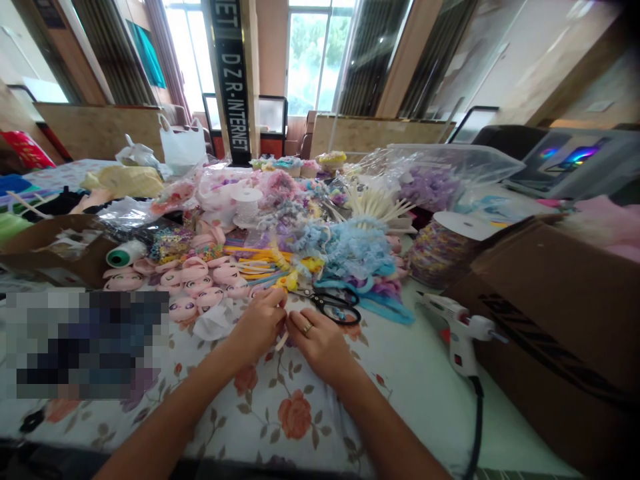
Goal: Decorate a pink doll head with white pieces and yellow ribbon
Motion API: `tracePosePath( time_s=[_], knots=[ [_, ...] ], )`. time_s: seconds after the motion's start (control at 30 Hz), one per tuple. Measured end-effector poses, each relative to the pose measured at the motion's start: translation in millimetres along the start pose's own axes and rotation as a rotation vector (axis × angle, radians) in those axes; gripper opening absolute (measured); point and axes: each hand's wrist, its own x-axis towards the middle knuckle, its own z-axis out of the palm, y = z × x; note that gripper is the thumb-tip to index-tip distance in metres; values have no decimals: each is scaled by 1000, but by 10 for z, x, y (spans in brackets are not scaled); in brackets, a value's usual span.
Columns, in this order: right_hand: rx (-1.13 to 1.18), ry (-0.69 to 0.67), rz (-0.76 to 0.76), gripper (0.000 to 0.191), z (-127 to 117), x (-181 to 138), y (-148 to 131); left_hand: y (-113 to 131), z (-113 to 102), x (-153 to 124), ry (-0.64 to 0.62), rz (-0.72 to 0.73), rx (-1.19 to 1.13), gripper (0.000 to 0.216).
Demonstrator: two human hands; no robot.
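Note:
My left hand (260, 323) and my right hand (317, 340) meet over the flowered tablecloth (295, 407). Both are closed in a pinch on a small pale stick-like piece (281, 341) held between them. A ring shows on a finger of my right hand. Just beyond the fingers lie black-handled scissors (334, 305) and a yellow trim piece (287, 280). Pink doll faces (195, 287) lie in rows to the left of my left hand.
A white glue gun (463, 330) with a black cord lies to the right, beside a large cardboard box (555, 320). Heaps of blue and purple lace, ribbon spools, white sticks and plastic bags fill the table's far half. A green thread spool (125, 253) lies left.

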Motion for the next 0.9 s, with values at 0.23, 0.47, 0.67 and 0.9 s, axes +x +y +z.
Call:
tracePosePath(
  time_s=[0.23, 0.47, 0.67, 0.9],
  knots=[
    [-4, 23, -13, 20, 67, -27, 5, -18, -30, 75, -62, 15, -49, 24],
    [-78, -61, 17, 24, 85, 14, -43, -85, -6, -8, -39, -20, -110, 22],
    [75, -36, 177, 22, 218, 27, -93, -112, 78, -73, 27, 42, 6, 26],
    [1278, 92, 1116, 19, 255, 166, -108, 39, 17, -65, 150, 237, 300, 27]
  ],
)
